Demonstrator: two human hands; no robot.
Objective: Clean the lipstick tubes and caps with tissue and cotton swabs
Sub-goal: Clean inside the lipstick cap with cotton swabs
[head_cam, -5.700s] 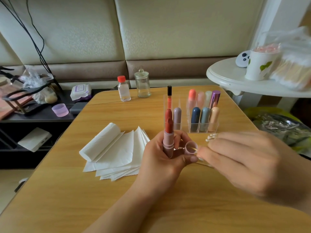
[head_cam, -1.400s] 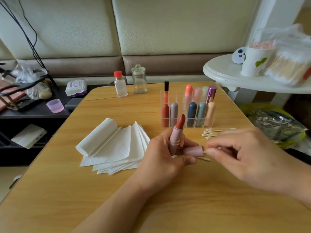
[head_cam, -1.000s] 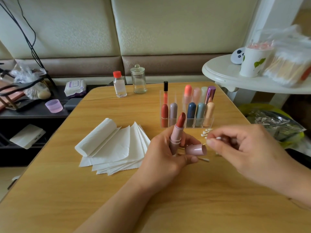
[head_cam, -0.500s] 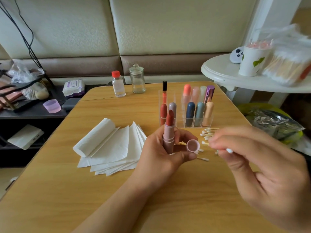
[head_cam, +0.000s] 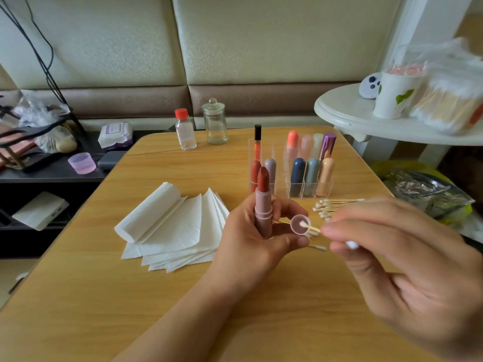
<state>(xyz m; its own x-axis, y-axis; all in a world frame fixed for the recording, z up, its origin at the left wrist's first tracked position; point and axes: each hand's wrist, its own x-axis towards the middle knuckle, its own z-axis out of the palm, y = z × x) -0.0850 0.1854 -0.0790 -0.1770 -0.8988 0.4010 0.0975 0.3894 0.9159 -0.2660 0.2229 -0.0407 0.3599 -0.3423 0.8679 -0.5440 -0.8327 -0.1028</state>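
In the head view, the task is looking to be at an early or middle stage, as a judgement: one pink lipstick tube is being worked on, while about ten other lipsticks are standing capped in the clear acrylic organizer, and whether those are cleaned cannot be told. The fanned tissue stack is lying flat beside the left hand, looking unused. That hand is gripping the tube upright, its brick-red bullet exposed, and pinching the tube's pink cap with the mouth facing the camera. The right hand, motion-blurred, is pinching a cotton swab whose white tip is sitting inside the cap. Spare swabs are lying on the wooden table just behind.
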